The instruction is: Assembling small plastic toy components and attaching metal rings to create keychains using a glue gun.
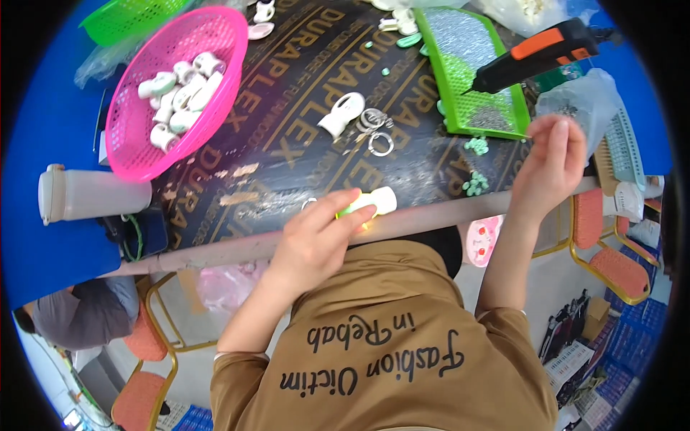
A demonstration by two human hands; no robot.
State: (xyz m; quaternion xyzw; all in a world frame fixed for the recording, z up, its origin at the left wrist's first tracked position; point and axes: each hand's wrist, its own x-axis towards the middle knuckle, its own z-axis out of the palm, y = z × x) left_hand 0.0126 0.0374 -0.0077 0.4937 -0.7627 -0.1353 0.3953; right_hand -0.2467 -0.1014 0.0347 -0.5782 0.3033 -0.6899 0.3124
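Note:
My left hand [316,241] is closed on a small white plastic piece [384,200] at the table's near edge. Yellow-green light glows from the piece beside my fingertips. Out to the right, my right hand [550,169] is raised with thumb and fingers pinched together; whatever they hold, if anything, is too small to make out. Close by it are a clear plastic bag [593,100] with small bits inside and a green tray [440,68] of small metal parts. Farther up the table lie a white plastic piece [342,115] and several metal key rings [382,144].
A pink basket [241,43] of white pieces stands at left, near a lidded translucent container [93,195]. A black-and-orange glue gun [535,56] lies over the tray. Small mint-green pieces [476,184] sit in clusters. Chairs [619,273] and a seated person [86,312] are beyond the table edge.

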